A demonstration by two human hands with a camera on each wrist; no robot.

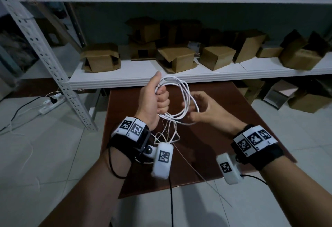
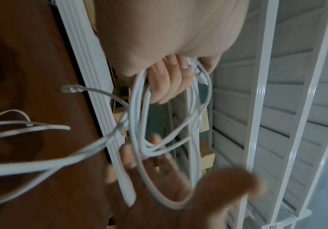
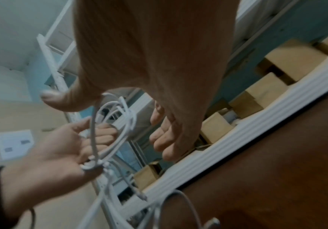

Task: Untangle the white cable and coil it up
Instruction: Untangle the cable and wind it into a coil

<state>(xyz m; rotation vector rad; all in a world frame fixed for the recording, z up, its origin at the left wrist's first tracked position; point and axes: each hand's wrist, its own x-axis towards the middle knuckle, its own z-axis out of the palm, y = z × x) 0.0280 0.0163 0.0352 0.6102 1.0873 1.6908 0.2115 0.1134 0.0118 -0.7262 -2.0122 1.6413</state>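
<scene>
The white cable (image 1: 186,93) hangs in several loops above the brown table (image 1: 224,136). My left hand (image 1: 158,99) grips the left side of the coil in a fist, thumb up. In the left wrist view its curled fingers (image 2: 169,74) wrap the bundled strands of the cable (image 2: 139,124). My right hand (image 1: 197,108) is at the coil's right side with fingers spread, and the loops lie across them. Its palm (image 2: 159,178) faces the left wrist camera. In the right wrist view the cable (image 3: 120,136) runs under the thumb (image 3: 61,100). Loose tails (image 1: 168,133) with a plug end (image 2: 70,89) dangle below.
A white shelf (image 1: 161,77) just beyond the table carries several cardboard boxes (image 1: 215,57). A perforated metal post (image 1: 45,55) slants at the left. A power strip (image 1: 52,102) with cords lies on the tiled floor. More boxes (image 1: 305,99) sit on the floor at the right.
</scene>
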